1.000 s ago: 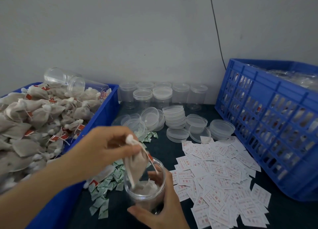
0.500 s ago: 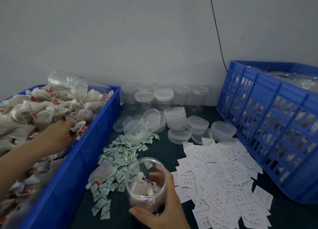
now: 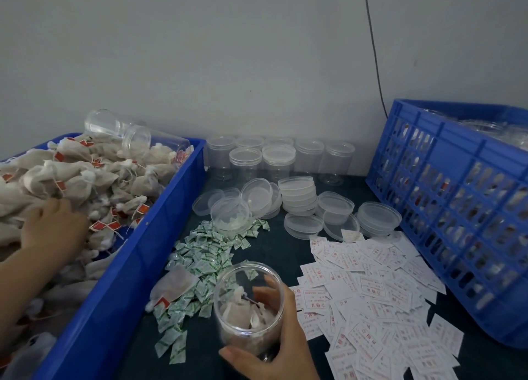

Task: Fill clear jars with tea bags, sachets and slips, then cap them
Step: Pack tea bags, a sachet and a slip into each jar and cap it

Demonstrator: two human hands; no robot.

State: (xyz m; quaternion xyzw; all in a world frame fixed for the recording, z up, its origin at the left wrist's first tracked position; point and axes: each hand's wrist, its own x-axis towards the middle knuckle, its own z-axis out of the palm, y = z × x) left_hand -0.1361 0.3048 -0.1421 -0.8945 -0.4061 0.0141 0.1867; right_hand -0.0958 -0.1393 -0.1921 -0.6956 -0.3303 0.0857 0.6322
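Two hands work at a dark worktop (image 3: pixel 274 251). The right hand (image 3: pixel 274 348) grips an uncapped clear jar (image 3: pixel 240 322) standing at the near edge, thumb in front and fingers showing through the plastic. The left hand (image 3: pixel 54 228) lies on the heap of tea bags (image 3: pixel 85 179) that fills the blue bin (image 3: pixel 128 265) on the left. Whether it has hold of one cannot be told.

At least two tea bags sit in the bottom of the jar. One loose bag (image 3: pixel 174 285) lies outside, on the green-and-white sachets (image 3: pixel 205 254) strewn just beside the bin. Dozens of white slips (image 3: pixel 371 288) with red print spread to the right of the jar, reaching the foot of a second blue container, a slatted crate (image 3: pixel 457 208). It holds more clear plastic, too blurred to count.

Seven empty jars (image 3: pixel 310 154) appear to stand upright against the wall (image 3: pixel 228 51), and two spare jars (image 3: pixel 154 145) lie on their sides atop the tea-bag heap. Between the upright row and the sachets sit the clear lids (image 3: pixel 297 191), some single, some stacked too tightly to number. One dark cable (image 3: pixel 374 51) runs down the wall behind the crate.
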